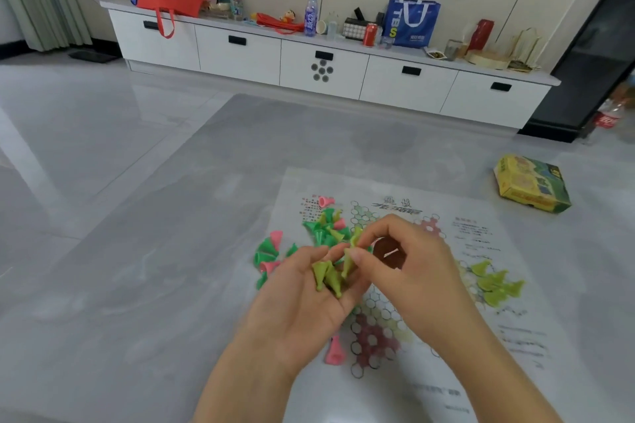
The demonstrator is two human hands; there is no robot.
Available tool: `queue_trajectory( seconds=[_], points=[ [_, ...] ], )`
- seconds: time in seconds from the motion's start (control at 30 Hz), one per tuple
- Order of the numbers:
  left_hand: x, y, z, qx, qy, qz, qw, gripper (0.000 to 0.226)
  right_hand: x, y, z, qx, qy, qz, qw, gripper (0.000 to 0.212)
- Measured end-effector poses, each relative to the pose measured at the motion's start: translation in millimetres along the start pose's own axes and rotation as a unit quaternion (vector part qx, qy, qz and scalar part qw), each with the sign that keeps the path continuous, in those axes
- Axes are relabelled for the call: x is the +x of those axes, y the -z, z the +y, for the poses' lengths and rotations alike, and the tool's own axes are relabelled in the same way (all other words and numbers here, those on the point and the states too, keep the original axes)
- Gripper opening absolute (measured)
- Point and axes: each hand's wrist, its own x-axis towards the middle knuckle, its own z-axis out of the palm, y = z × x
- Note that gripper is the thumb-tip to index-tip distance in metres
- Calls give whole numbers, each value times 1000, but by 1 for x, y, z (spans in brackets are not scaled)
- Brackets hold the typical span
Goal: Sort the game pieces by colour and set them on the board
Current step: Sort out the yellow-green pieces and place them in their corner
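Note:
A paper game board [481,251] lies on the grey table. My left hand [302,306] is palm up over it, cupping several yellow-green cone pieces [326,276]. My right hand [409,271] pinches one yellow-green piece [348,263] between thumb and forefinger, just above the left palm. A mixed pile of green, yellow-green and pink pieces [326,227] lies at the board's upper left. More green and pink pieces [268,256] are scattered off the board's left edge. Several yellow-green pieces [496,283] lie grouped on the board's right. One pink piece [334,352] lies below my left hand.
A yellow and green game box [531,184] sits on the table at the far right. Beyond the table stands a long white cabinet [323,65] crowded with bags, bottles and cans. A cola bottle [606,117] stands on the floor at right.

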Motion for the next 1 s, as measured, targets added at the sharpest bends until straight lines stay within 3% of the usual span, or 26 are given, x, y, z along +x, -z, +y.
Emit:
queue_trajectory(
  seconds=[0.1, 0.3, 0.43, 0.67, 0.8, 0.87, 0.93, 1.0],
  points=[
    [4, -7, -13, 48, 1, 0, 999, 31, -6, 8, 6, 10, 8, 26, 1000, 14],
    [7, -10, -26, 163, 10, 56, 985, 13, -21, 44, 30, 235, -71, 162, 956, 22],
    [10, -13, -42, 420, -53, 68, 904, 20, -25, 45, 41, 219, -84, 120, 965, 23],
    [14, -20, -55, 516, -139, 87, 841, 29, -30, 41, 47, 96, -59, 68, 991, 14],
    [19, -20, -59, 513, -156, 91, 839, 33, -37, 45, 48, 101, -48, 35, 993, 16],
    [21, -21, -62, 473, -146, 90, 864, 22, -36, 52, 52, 99, -41, 47, 993, 16],
    [21, -22, -62, 429, -126, 78, 891, 12, -33, 66, 60, 118, -57, 109, 985, 13],
    [22, -20, -60, 427, -103, 78, 895, 13, -28, 82, 71, 153, -85, 195, 965, 14]
  ],
)
